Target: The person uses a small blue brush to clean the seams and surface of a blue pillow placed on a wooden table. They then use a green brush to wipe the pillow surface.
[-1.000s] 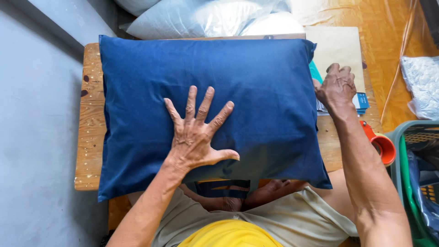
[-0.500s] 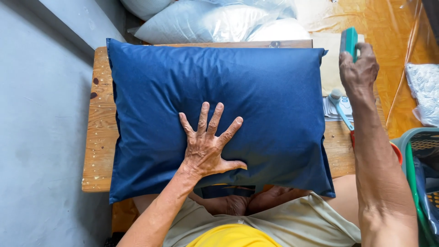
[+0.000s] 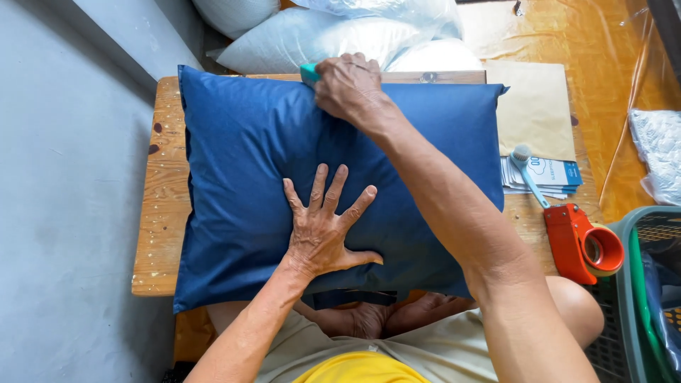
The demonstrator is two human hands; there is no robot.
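A dark blue pillow [image 3: 248, 156] lies across a small wooden table [image 3: 162, 191]. My left hand [image 3: 323, 223] presses flat on the pillow's near middle, fingers spread. My right hand [image 3: 351, 86] reaches over to the pillow's far edge and grips a teal object [image 3: 309, 72], of which only a corner shows beyond the fingers.
To the right lie a tan envelope [image 3: 535, 106], a small stack of cards [image 3: 546, 174] with a teal-handled brush [image 3: 528, 170], and a red tape dispenser [image 3: 585, 245]. A green basket [image 3: 645, 284] stands at far right. White bagged pillows [image 3: 333, 35] sit behind the table; a grey wall [image 3: 64, 191] is left.
My right hand picked up the teal object from the table's right side, lifted it, then swung left to the pillow's far edge. My left hand stayed pressed on the pillow.
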